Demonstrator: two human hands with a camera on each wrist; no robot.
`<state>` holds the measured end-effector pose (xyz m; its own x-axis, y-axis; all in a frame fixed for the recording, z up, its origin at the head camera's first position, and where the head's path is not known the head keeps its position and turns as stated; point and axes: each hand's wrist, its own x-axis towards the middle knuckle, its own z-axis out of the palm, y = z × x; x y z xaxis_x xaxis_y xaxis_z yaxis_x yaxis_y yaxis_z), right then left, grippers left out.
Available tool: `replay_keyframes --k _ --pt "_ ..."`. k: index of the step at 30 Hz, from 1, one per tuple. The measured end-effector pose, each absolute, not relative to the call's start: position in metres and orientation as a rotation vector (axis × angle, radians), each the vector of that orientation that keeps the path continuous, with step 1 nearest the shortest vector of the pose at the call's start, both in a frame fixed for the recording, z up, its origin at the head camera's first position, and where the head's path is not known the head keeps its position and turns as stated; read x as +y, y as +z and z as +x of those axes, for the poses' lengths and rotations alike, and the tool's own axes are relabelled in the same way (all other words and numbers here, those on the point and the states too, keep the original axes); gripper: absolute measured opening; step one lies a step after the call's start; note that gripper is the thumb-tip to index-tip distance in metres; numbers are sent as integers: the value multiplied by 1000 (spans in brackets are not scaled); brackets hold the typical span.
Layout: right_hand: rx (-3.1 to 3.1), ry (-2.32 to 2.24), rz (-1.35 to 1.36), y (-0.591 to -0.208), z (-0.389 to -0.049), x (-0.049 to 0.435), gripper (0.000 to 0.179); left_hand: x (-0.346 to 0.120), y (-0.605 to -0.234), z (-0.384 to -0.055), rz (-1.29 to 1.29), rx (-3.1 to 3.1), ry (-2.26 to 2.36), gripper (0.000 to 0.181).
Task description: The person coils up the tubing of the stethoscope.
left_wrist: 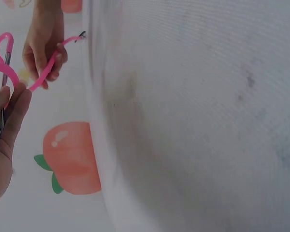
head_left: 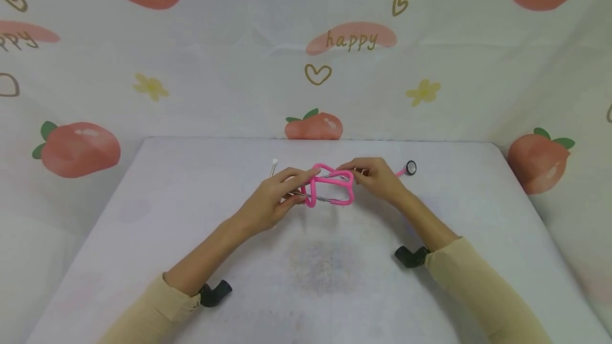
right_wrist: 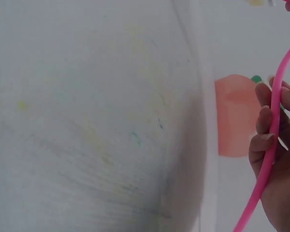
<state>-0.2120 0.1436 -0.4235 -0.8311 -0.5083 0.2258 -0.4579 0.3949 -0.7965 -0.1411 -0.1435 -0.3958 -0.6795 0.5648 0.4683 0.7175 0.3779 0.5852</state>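
A stethoscope with pink tubing (head_left: 353,194) is held up over the middle of the table, its tubing looped around its metal ear tubes (head_left: 321,198). My left hand (head_left: 263,203) grips the ear tubes and a pink loop between thumb and fingers. One white eartip (head_left: 274,162) sticks up behind that hand. My right hand (head_left: 382,179) holds the tubing at the right end of the bundle. In the right wrist view, the pink tube (right_wrist: 276,111) runs across the palm under bent fingers. Beyond this hand the round chestpiece (head_left: 411,168) hangs out to the right.
A white-covered table (head_left: 191,301) spreads below both hands, with a smudged grey patch near its middle. Behind it hangs a white cloth (head_left: 229,78) printed with peaches, hearts and flowers. Black angular devices (head_left: 216,294) sit at both sleeve cuffs.
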Motion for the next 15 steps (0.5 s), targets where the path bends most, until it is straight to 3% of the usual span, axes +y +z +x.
replay_keyframes --k 9,15 --pt "2562 -1385 -913 -433 -206 145 13 -145 -398 -144 -1055 -2400 -1293 66" --pt "2641 -1310 -838 -437 -202 152 30 -147 -396 -147 -1007 -2395 -1296 67"
